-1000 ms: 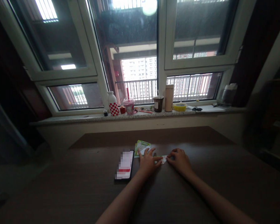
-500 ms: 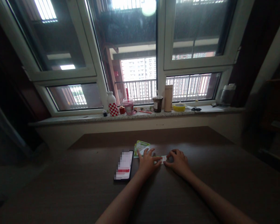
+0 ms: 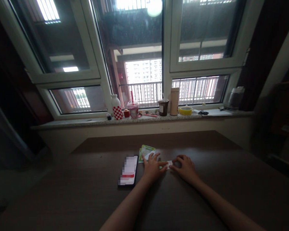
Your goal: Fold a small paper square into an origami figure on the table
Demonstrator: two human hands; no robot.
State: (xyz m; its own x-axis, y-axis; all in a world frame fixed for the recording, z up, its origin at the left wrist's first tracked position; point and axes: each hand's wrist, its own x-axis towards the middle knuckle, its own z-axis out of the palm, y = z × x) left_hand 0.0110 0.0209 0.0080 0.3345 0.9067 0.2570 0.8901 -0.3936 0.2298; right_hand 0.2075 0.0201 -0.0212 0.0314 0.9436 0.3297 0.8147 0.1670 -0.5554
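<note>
A small folded piece of paper (image 3: 169, 164) lies on the dark wooden table (image 3: 86, 192) between my two hands. My left hand (image 3: 153, 167) rests flat with its fingers spread, the index fingertip pressing on the paper's left end. My right hand (image 3: 186, 167) has its fingers curled and pinches the paper's right end against the table. Green printed cards (image 3: 146, 151) lie just beyond my left hand, partly under its fingers. A phone (image 3: 128, 170) with a lit screen lies to the left of my left hand.
On the stone windowsill (image 3: 91, 121) stand a red-checked bottle (image 3: 116, 107), a pink cup with a straw (image 3: 134, 109), a dark cup (image 3: 163, 107), a tall beige flask (image 3: 174, 101), a yellow tape roll (image 3: 185, 110), scissors (image 3: 203, 112) and a kettle (image 3: 235, 97). Large windows rise behind.
My right hand has slid slightly left along the paper toward my left hand. The left hand has stayed in place.
</note>
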